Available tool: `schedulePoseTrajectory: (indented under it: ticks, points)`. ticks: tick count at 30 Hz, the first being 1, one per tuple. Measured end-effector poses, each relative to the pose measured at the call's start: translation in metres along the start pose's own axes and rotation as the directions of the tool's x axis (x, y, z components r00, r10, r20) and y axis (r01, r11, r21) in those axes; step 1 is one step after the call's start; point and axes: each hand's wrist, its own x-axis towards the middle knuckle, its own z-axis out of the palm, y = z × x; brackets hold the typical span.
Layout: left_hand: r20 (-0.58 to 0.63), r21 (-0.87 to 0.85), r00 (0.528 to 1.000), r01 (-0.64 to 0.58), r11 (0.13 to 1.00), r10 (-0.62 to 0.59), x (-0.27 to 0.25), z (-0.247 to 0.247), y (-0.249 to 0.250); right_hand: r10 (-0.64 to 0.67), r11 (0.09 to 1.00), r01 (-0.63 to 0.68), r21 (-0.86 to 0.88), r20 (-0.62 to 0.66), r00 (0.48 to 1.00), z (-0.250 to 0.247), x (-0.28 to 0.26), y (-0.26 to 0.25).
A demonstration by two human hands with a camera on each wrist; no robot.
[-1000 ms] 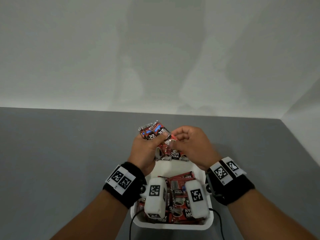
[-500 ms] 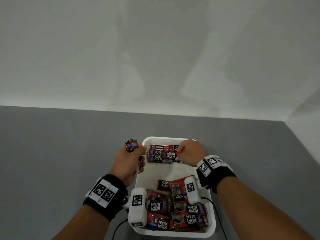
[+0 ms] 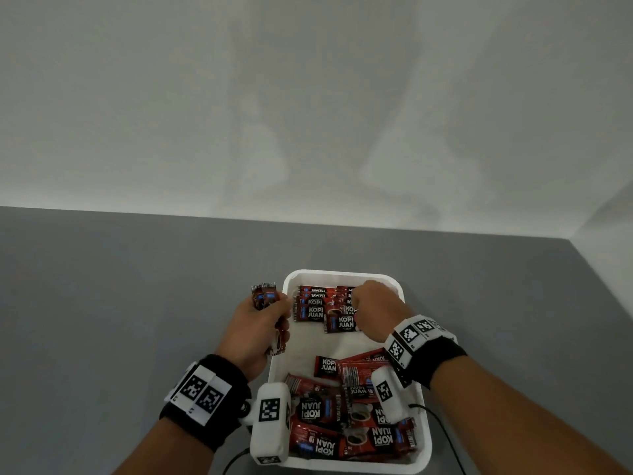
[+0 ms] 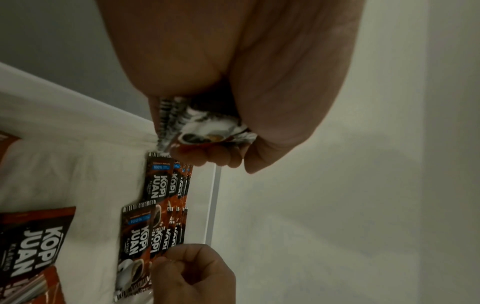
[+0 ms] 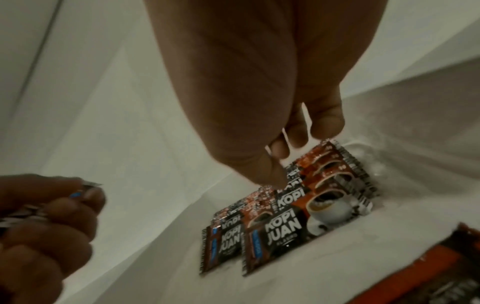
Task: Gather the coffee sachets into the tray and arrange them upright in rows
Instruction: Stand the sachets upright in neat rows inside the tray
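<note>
A white tray (image 3: 342, 274) lies on the grey table. At its far end, red-and-black coffee sachets (image 3: 313, 311) stand leaning in two short rows (image 5: 285, 228). More sachets (image 3: 342, 426) lie in a loose pile at the near end. My left hand (image 3: 274, 311) hovers just left of the tray's far corner and grips a small stack of sachets (image 3: 264, 293), whose lower ends show under the palm (image 4: 202, 131). My right hand (image 3: 358, 308) is down at the right-hand row, thumb and fingers (image 5: 324, 127) pinching the tops of the sachets (image 5: 330, 176) there.
The grey table (image 3: 137, 303) runs to a white wall behind and on the right. White camera units (image 3: 270, 419) hang under both wrists over the tray's near end, and a black cable (image 3: 442, 430) trails past its right rim.
A second ago both hands met above the tray at the held stack. The right hand has since dropped to the far row, and the left hand has moved left and down with its stack.
</note>
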Motion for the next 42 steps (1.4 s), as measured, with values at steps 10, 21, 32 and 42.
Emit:
schedulePoseTrajectory:
  ticks: [10, 21, 32, 42]
  points:
    - [-0.002, -0.041, 0.997, 0.077, 0.996, -0.077, 0.001, 0.006, -0.005, -0.120, 0.992, 0.124, 0.005, 0.271, 0.955, 0.019, -0.026, -0.003]
    - [0.021, -0.077, 0.993, 0.119, 0.990, -0.117, -0.002, 0.008, -0.004, -0.067, 0.997, 0.074, -0.018, 0.254, 0.965, 0.020, -0.024, -0.003]
    - [0.079, -0.032, 0.995, 0.070, 0.997, -0.067, -0.007, 0.011, -0.003, -0.101, 0.993, 0.087, 0.075, 0.224, 0.969, 0.016, -0.030, -0.002]
    - [0.089, -0.130, 0.996, 0.011, 0.991, 0.001, -0.004, 0.034, -0.004, -0.025, 0.567, 0.065, 0.821, -0.061, 0.998, -0.030, -0.040, -0.035]
